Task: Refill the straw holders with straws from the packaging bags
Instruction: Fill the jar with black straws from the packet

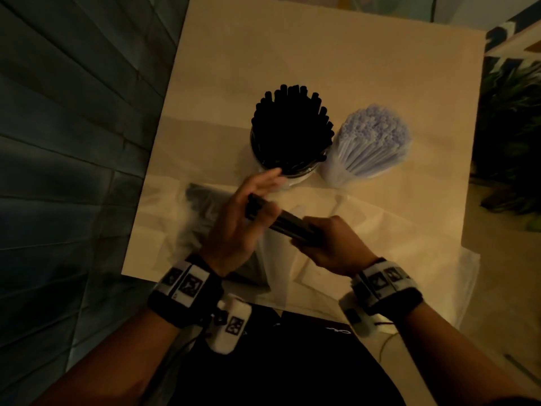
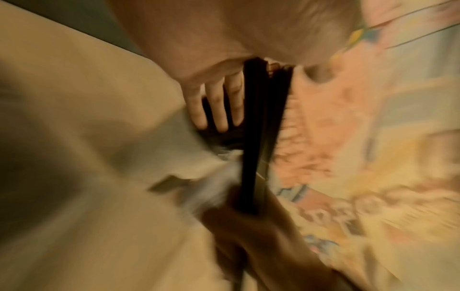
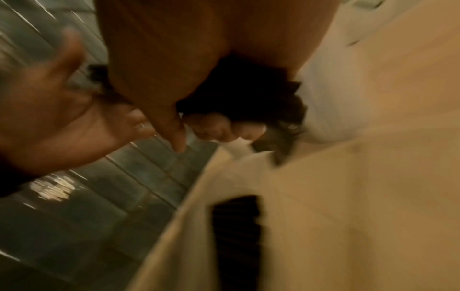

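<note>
In the head view my right hand (image 1: 333, 244) grips a bundle of black straws (image 1: 285, 219) held level above the table. My left hand (image 1: 234, 224) is flat, fingers straight, its palm against the bundle's far ends. The left wrist view shows the black straws (image 2: 254, 128) running from my palm to my right hand (image 2: 248, 226). Beyond stands a clear holder (image 1: 292, 174) full of black straws (image 1: 289, 130). Right of it stands a bunch of pale lavender straws (image 1: 371, 142). A packaging bag of black straws (image 1: 202, 200) lies under my left hand.
The beige table (image 1: 322, 60) has bare room behind the holders. Crumpled clear plastic (image 1: 380, 244) lies on its near right part. Dark wall panels (image 1: 73, 142) run along the left edge, and a plant (image 1: 509, 136) stands to the right.
</note>
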`<action>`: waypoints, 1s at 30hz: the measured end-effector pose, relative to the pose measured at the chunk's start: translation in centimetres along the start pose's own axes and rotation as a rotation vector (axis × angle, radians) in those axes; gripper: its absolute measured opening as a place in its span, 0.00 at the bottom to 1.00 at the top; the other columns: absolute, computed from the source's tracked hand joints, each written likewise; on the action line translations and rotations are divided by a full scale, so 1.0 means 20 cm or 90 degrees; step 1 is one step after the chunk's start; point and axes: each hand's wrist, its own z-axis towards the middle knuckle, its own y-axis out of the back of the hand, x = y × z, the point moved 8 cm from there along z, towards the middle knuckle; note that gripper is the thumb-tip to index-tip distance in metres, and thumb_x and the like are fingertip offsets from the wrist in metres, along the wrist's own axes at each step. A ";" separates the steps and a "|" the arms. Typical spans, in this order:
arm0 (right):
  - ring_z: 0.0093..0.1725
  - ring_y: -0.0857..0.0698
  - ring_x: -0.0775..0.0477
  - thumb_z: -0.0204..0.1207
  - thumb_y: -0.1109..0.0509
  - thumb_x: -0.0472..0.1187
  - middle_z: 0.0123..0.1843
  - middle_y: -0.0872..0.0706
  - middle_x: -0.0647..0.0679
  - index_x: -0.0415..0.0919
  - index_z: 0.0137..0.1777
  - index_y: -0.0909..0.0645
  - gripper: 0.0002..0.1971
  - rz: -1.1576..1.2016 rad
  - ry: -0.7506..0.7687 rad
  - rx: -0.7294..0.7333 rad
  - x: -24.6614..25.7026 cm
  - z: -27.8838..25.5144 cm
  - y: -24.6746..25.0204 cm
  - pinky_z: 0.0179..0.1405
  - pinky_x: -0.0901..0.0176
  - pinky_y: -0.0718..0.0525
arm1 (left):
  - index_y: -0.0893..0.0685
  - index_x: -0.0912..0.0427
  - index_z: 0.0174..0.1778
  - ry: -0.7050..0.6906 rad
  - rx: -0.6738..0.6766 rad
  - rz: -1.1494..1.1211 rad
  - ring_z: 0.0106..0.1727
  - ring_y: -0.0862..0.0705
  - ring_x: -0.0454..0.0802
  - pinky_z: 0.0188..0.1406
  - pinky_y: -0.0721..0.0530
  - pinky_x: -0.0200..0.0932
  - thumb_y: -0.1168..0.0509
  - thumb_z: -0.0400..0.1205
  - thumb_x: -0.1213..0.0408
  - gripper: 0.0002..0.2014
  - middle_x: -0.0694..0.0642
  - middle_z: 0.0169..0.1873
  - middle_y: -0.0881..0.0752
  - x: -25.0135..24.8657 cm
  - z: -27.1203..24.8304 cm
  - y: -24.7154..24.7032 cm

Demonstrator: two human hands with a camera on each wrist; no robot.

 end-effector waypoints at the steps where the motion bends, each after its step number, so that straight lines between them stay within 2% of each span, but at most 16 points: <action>1: 0.30 0.18 0.55 0.76 0.26 0.46 0.32 0.15 0.55 0.44 0.46 0.16 0.06 0.051 0.020 -0.018 0.08 0.05 0.00 0.32 0.56 0.22 | 0.27 0.60 0.76 0.000 0.004 -0.006 0.72 0.20 0.50 0.73 0.23 0.50 0.36 0.81 0.40 0.33 0.55 0.69 0.17 -0.05 0.03 -0.05; 2: 0.30 0.18 0.57 0.76 0.26 0.44 0.32 0.15 0.57 0.44 0.46 0.15 0.05 0.110 0.036 -0.040 0.15 0.09 0.00 0.32 0.58 0.21 | 0.24 0.60 0.73 -0.006 0.004 0.002 0.69 0.18 0.50 0.71 0.21 0.53 0.35 0.83 0.46 0.28 0.55 0.65 0.15 -0.09 0.06 -0.08; 4: 0.31 0.19 0.59 0.72 0.30 0.44 0.33 0.17 0.60 0.52 0.41 0.18 0.01 0.213 0.055 -0.079 0.26 0.15 0.03 0.31 0.59 0.20 | 0.21 0.61 0.70 -0.038 -0.007 0.034 0.67 0.16 0.49 0.70 0.20 0.57 0.34 0.84 0.56 0.20 0.56 0.62 0.14 -0.16 0.10 -0.10; 6: 0.27 0.22 0.60 0.72 0.30 0.45 0.27 0.19 0.61 0.57 0.37 0.21 0.05 0.268 0.034 -0.136 0.30 0.19 0.12 0.26 0.61 0.22 | 0.23 0.58 0.71 -0.092 -0.045 0.056 0.69 0.18 0.50 0.72 0.22 0.58 0.36 0.84 0.57 0.19 0.56 0.66 0.16 -0.23 0.16 -0.04; 8: 0.24 0.22 0.55 0.76 0.26 0.43 0.25 0.20 0.56 0.51 0.33 0.20 0.11 0.316 -0.002 -0.252 0.27 0.20 0.26 0.24 0.54 0.24 | 0.24 0.57 0.70 -0.137 -0.130 0.067 0.71 0.19 0.51 0.72 0.22 0.60 0.36 0.85 0.58 0.18 0.57 0.68 0.18 -0.26 0.20 0.09; 10: 0.25 0.20 0.49 0.78 0.25 0.40 0.26 0.18 0.45 0.40 0.32 0.20 0.13 0.387 0.009 -0.379 0.27 0.20 0.43 0.27 0.52 0.21 | 0.25 0.60 0.71 -0.146 -0.219 0.089 0.71 0.20 0.52 0.70 0.22 0.63 0.35 0.85 0.59 0.19 0.57 0.68 0.18 -0.23 0.23 0.21; 11: 0.27 0.19 0.46 0.79 0.26 0.38 0.28 0.18 0.41 0.35 0.33 0.20 0.14 0.412 0.029 -0.430 0.29 0.21 0.52 0.29 0.52 0.20 | 0.25 0.61 0.72 -0.138 -0.241 0.100 0.71 0.21 0.52 0.70 0.22 0.64 0.33 0.84 0.59 0.21 0.57 0.69 0.19 -0.19 0.25 0.25; 13: 0.27 0.19 0.44 0.80 0.27 0.37 0.28 0.18 0.39 0.36 0.33 0.22 0.14 0.439 0.078 -0.492 0.34 0.23 0.65 0.31 0.53 0.21 | 0.29 0.62 0.75 -0.105 -0.240 0.125 0.74 0.24 0.49 0.72 0.24 0.62 0.28 0.80 0.56 0.30 0.55 0.72 0.23 -0.09 0.28 0.28; 15: 0.27 0.19 0.43 0.81 0.28 0.36 0.27 0.19 0.41 0.42 0.33 0.22 0.14 0.441 0.126 -0.520 0.39 0.26 0.75 0.32 0.53 0.21 | 0.35 0.60 0.80 -0.066 -0.216 0.150 0.77 0.28 0.45 0.76 0.27 0.55 0.23 0.73 0.51 0.42 0.52 0.77 0.28 0.01 0.31 0.26; 18: 0.27 0.18 0.42 0.80 0.27 0.36 0.26 0.18 0.42 0.43 0.31 0.22 0.15 0.435 0.155 -0.533 0.44 0.31 0.80 0.33 0.53 0.21 | 0.44 0.51 0.84 0.020 -0.168 0.146 0.80 0.35 0.42 0.75 0.30 0.35 0.17 0.64 0.48 0.57 0.48 0.81 0.36 0.17 0.35 0.19; 19: 0.27 0.18 0.43 0.79 0.27 0.36 0.26 0.18 0.41 0.40 0.31 0.22 0.14 0.432 0.149 -0.532 0.44 0.33 0.78 0.33 0.54 0.21 | 0.45 0.49 0.83 0.019 -0.160 0.144 0.80 0.35 0.42 0.75 0.29 0.36 0.15 0.62 0.48 0.59 0.49 0.81 0.36 0.19 0.38 0.17; 22: 0.30 0.16 0.47 0.76 0.24 0.37 0.30 0.16 0.39 0.27 0.35 0.20 0.15 0.417 0.082 -0.503 0.38 0.39 0.68 0.34 0.57 0.18 | 0.37 0.57 0.80 -0.037 -0.143 0.132 0.77 0.25 0.55 0.72 0.22 0.57 0.12 0.56 0.47 0.60 0.54 0.76 0.26 0.25 0.53 0.11; 24: 0.37 0.13 0.47 0.73 0.21 0.39 0.36 0.15 0.42 0.27 0.41 0.20 0.15 0.417 0.053 -0.481 0.35 0.42 0.63 0.40 0.55 0.15 | 0.35 0.59 0.80 -0.032 -0.134 0.189 0.75 0.23 0.56 0.71 0.22 0.57 0.12 0.54 0.45 0.61 0.53 0.73 0.23 0.31 0.63 0.09; 26: 0.43 0.14 0.47 0.72 0.20 0.38 0.40 0.16 0.45 0.31 0.45 0.21 0.14 0.412 0.069 -0.491 0.34 0.42 0.63 0.46 0.51 0.14 | 0.38 0.56 0.82 -0.004 -0.147 0.234 0.76 0.24 0.52 0.72 0.22 0.53 0.14 0.51 0.37 0.66 0.50 0.75 0.24 0.38 0.68 0.12; 28: 0.42 0.14 0.44 0.73 0.21 0.37 0.40 0.16 0.42 0.31 0.46 0.21 0.12 0.401 0.079 -0.514 0.35 0.42 0.67 0.45 0.48 0.14 | 0.38 0.55 0.82 -0.009 -0.159 0.240 0.76 0.24 0.53 0.72 0.22 0.54 0.15 0.52 0.36 0.65 0.50 0.75 0.24 0.40 0.69 0.12; 30: 0.39 0.14 0.36 0.76 0.23 0.37 0.40 0.16 0.35 0.32 0.46 0.22 0.11 0.389 0.083 -0.526 0.36 0.41 0.69 0.40 0.44 0.14 | 0.35 0.55 0.80 -0.022 -0.159 0.236 0.75 0.23 0.54 0.71 0.22 0.56 0.15 0.54 0.37 0.61 0.52 0.74 0.23 0.41 0.70 0.12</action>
